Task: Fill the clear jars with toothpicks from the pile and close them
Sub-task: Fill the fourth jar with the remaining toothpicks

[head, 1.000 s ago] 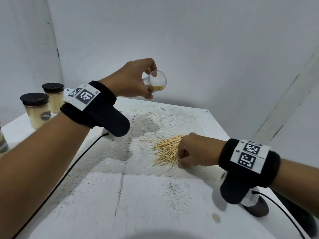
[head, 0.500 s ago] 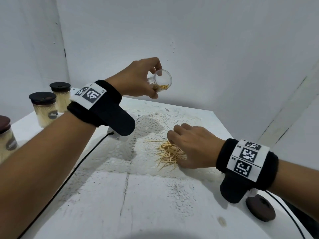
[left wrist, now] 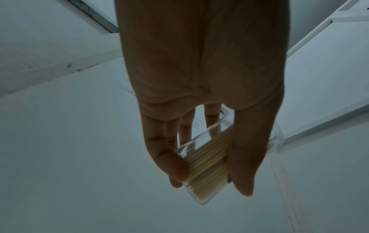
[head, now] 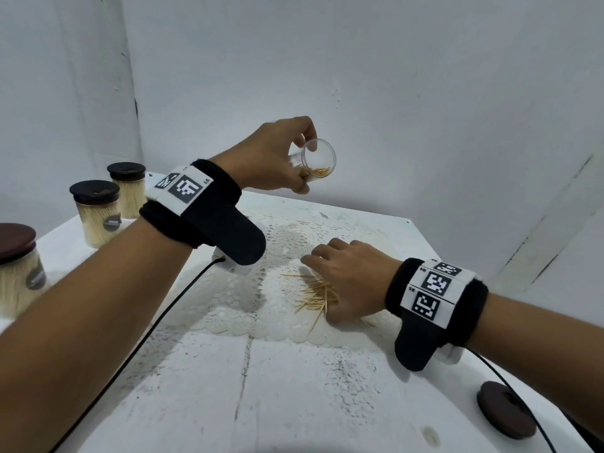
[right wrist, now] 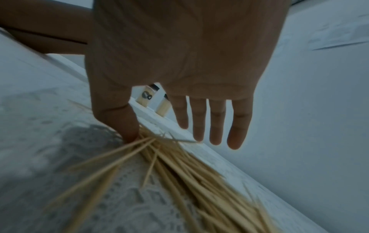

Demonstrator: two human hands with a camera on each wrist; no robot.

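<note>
My left hand (head: 277, 155) holds a clear jar (head: 315, 161) tilted on its side in the air above the table's far edge, mouth toward me, with a small bundle of toothpicks (head: 318, 172) inside. In the left wrist view the thumb and fingers (left wrist: 175, 167) grip the jar (left wrist: 207, 170) round its wall. My right hand (head: 346, 276) lies spread, fingers straight, over the toothpick pile (head: 315, 297) on the lace mat (head: 277, 243). In the right wrist view its thumb (right wrist: 121, 124) touches the toothpick pile (right wrist: 189, 173) and its fingers are stretched out above it.
Three closed jars full of toothpicks stand at the left: two with black lids (head: 96, 212) (head: 127, 188) and one with a brown lid (head: 18, 266). A loose brown lid (head: 505, 408) lies at the table's (head: 294, 387) front right, by a black cable. White walls enclose the table.
My right hand has gone from a curled fist on the pile to a spread hand over it and shifted slightly left. The left hand keeps the jar held up.
</note>
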